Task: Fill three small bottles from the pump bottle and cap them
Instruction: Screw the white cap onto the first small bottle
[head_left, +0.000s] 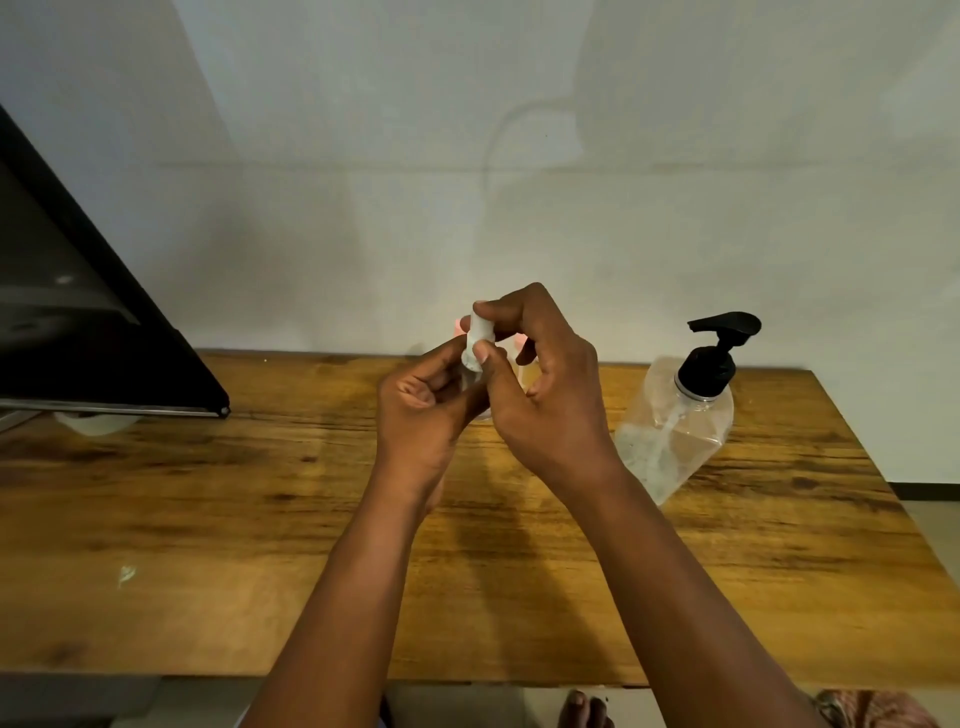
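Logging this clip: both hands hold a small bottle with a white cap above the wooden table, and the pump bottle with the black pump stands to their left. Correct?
Not quite. In the head view the pump bottle stands to the right of the hands, beside the right hand. The rest holds.

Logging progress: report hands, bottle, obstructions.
Left hand grips small bottle. Right hand pinches white cap. Pump bottle stands right, clear.

Plain pale wall (519, 130) behind a worn wooden table (208, 493).
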